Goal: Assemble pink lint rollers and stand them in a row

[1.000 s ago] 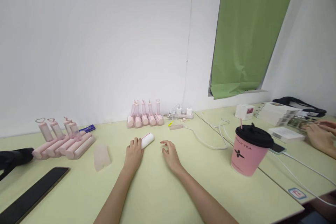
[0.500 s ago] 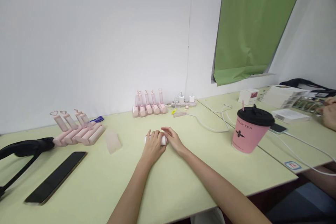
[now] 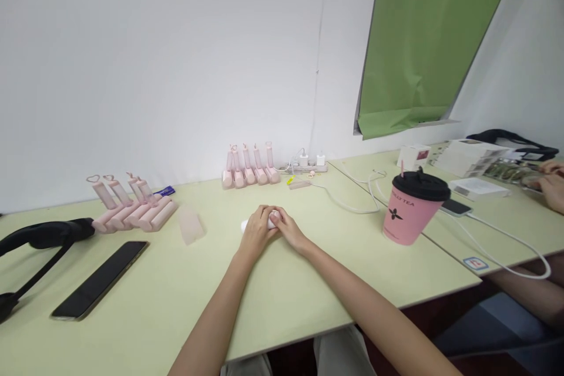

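Observation:
A small white cylinder (image 3: pixel 245 225) with a pink trim lies on the pale green table (image 3: pixel 282 294) in front of me. My left hand (image 3: pixel 254 234) curls over it from above. My right hand (image 3: pixel 288 230) pinches its right end. Only the left tip of the cylinder shows past my fingers. A translucent pink cap (image 3: pixel 191 226) lies on the table to the left of my hands.
Pink lint rollers lie in a row at the left (image 3: pixel 132 208) and another row at the back (image 3: pixel 250 167). A dark phone (image 3: pixel 99 279), a black strap (image 3: pixel 42 235), a pink cup (image 3: pixel 412 207), a power strip (image 3: pixel 307 164) with cables, and another person's hands (image 3: pixel 550 185) at right.
My left hand rolled the white cylinder toward me and my right hand came in to grip its right end. The camera tilted, shifting the view slightly.

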A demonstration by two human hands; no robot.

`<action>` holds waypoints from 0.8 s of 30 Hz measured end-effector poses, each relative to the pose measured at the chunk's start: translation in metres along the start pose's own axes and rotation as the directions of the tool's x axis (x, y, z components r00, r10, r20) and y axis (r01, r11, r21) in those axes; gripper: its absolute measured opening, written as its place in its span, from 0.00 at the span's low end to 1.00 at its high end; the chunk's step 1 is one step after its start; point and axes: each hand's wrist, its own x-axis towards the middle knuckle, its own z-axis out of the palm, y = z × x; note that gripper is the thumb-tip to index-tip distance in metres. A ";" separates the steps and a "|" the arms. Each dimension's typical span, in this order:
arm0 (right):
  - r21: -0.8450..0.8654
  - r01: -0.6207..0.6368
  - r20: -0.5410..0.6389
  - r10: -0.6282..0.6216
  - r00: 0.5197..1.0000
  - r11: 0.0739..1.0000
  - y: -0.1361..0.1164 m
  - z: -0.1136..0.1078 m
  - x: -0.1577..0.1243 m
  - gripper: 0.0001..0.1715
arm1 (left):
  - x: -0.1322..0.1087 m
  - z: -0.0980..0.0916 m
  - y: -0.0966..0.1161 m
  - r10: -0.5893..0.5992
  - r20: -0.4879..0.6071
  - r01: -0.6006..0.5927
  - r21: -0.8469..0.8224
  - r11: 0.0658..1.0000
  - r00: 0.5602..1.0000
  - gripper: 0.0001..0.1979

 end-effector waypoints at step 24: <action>-0.621 0.239 0.164 -0.175 0.971 0.746 -0.018 -0.008 0.003 0.24 | -0.004 0.016 -0.013 -0.114 -0.220 0.125 0.035 0.992 0.969 0.15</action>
